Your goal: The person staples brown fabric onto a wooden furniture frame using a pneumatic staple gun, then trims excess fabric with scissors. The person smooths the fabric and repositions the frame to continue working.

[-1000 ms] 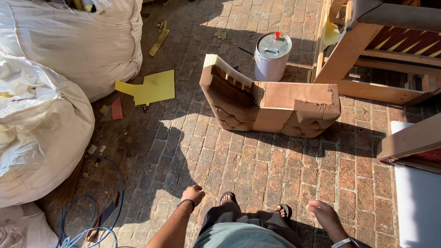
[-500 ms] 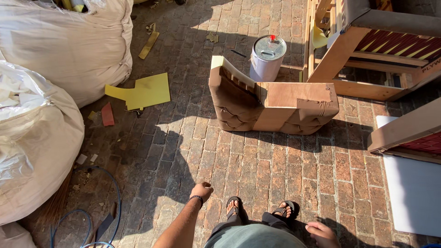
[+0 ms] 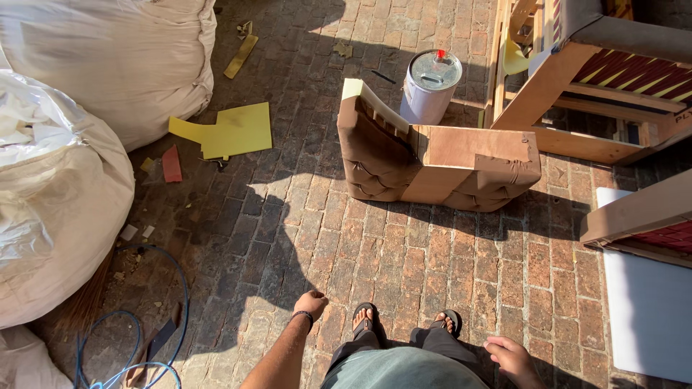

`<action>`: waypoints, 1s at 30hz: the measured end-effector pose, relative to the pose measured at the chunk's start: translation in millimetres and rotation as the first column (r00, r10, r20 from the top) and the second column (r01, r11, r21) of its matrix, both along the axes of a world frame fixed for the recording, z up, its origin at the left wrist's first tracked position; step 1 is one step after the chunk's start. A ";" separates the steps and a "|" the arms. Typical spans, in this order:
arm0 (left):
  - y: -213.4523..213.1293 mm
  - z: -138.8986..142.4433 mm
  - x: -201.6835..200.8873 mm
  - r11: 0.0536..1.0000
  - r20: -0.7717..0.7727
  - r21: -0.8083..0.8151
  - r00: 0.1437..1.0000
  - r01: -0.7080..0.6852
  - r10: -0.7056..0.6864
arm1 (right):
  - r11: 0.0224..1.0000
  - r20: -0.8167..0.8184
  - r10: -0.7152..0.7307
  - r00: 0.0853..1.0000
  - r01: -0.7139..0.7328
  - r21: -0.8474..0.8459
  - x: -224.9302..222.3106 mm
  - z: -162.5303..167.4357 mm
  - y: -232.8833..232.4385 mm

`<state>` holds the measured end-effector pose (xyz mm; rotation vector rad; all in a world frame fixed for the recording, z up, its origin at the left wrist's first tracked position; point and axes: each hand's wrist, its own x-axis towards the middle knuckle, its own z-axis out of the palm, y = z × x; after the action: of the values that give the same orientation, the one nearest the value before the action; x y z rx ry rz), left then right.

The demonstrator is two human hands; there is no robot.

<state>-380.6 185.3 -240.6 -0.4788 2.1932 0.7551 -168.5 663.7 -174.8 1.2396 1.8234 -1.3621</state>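
Note:
I stand on a brick floor and look down at my sandalled feet. My left hand [image 3: 311, 303] hangs at my side with loosely curled fingers and holds nothing; a dark band circles its wrist. My right hand [image 3: 513, 357] hangs low at the right, also with nothing in it. Ahead of me lies a brown tufted, wood-framed furniture piece [image 3: 436, 162] on the bricks, well beyond both hands. Behind it stands a white metal can [image 3: 429, 88] with a red cap.
Large white stuffed sacks [image 3: 65, 187] fill the left side. Yellow foam scraps [image 3: 234, 131] and a red scrap [image 3: 171, 163] lie on the bricks. A blue hose [image 3: 137, 338] coils at lower left. Wooden sofa frames [image 3: 577, 79] stand at the right, beside a white board [image 3: 649, 310].
The view has shifted so the furniture piece sits a little farther ahead. My left hand has swung slightly right and my right hand has come more into view.

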 end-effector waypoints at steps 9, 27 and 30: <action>65.5 9.9 -1.2 0.984 -0.154 -0.042 0.975 -0.171 0.163 | 0.977 0.174 0.211 0.962 -0.213 -0.003 -82.6 -12.4 95.1; 139.0 86.5 271.4 0.371 -0.562 -0.018 0.316 -0.928 0.764 | 0.071 -0.207 0.978 0.010 -0.954 0.292 -346.9 -15.7 -75.2; 140.5 96.3 355.5 0.146 -0.634 0.021 0.100 -0.989 0.767 | -0.176 -0.276 0.935 -0.222 -0.967 0.184 -301.1 -6.6 -176.8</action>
<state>-25.1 325.7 -144.3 -2.3691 2.3296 1.1006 -469.6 487.0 -181.4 -0.8008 1.9395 -0.5257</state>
